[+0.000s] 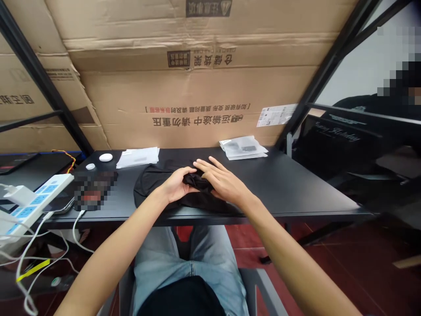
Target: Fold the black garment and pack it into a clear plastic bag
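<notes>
A piece of black cloth [153,182] lies loosely spread and folded on the black table, with a bunched part raised at its middle. My left hand [177,184] is closed on the left side of this bunch, thumb on top and fingers beneath. From the right, my right hand [226,182] reaches over the same bunch, fingers long and slightly apart, with the cloth between them and the palm side. Its thumb is mostly hidden. The two hands nearly touch at the fingertips. What the cloth is, and whether anything lies inside the bunch, I cannot tell.
Clear plastic packets [140,157] lie at the back left and another packet pile [245,147] at the back right. Two white round pieces [105,157], a blurred dark phone-like object [95,191] and a power strip [39,199] with cables are left. Cardboard [197,92] stands behind.
</notes>
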A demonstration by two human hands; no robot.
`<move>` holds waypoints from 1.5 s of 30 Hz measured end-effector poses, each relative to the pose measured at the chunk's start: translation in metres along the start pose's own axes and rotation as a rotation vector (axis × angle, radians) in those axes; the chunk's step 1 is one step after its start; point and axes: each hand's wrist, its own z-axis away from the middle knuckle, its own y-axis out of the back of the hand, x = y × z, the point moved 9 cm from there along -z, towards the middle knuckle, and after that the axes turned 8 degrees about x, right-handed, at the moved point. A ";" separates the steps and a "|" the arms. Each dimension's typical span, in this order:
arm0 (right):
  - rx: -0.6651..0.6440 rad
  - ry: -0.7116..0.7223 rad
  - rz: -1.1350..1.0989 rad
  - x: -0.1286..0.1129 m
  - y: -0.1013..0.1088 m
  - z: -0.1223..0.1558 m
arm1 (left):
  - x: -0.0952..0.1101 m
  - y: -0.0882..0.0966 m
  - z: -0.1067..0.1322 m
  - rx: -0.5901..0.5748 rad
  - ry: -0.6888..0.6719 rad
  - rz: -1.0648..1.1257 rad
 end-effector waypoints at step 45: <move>0.002 0.033 -0.079 -0.046 -0.027 0.002 | 0.036 0.037 0.041 -0.101 -0.570 -1.120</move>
